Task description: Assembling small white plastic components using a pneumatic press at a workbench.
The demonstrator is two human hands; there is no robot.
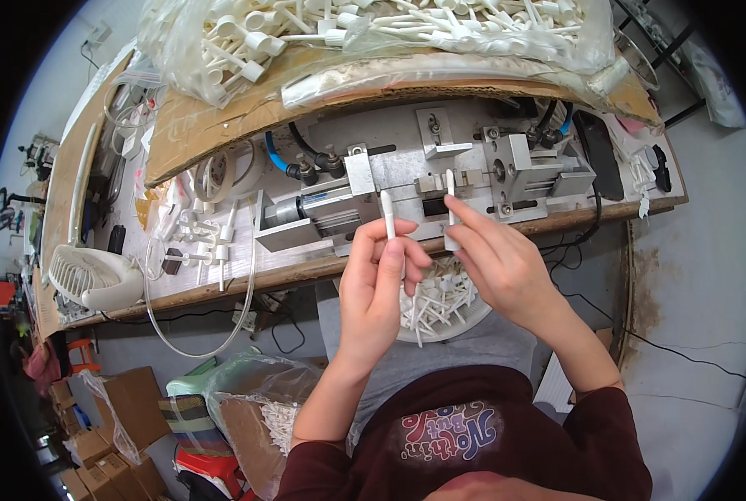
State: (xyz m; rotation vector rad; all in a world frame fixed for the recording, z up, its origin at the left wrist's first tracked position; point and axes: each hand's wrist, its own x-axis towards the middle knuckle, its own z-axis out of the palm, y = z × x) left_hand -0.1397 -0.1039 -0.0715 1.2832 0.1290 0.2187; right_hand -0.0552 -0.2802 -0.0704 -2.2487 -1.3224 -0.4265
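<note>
Currently, a slim white plastic stick with a tapered tip points upward in the left hand, pinched between thumb and fingers. Just beside it, the right hand holds a second white plastic stick with a rounded tip by its fingertips, also upright. Both are near the silver metal fixture with facing clamp blocks on the pale, wood-edged surface. Below the hands, a round white bowl carries loose white sticks. Leftward sits a cream plastic fan; beyond the fixture, brown cardboard bears a clear plastic bag full of white plastic parts.
</note>
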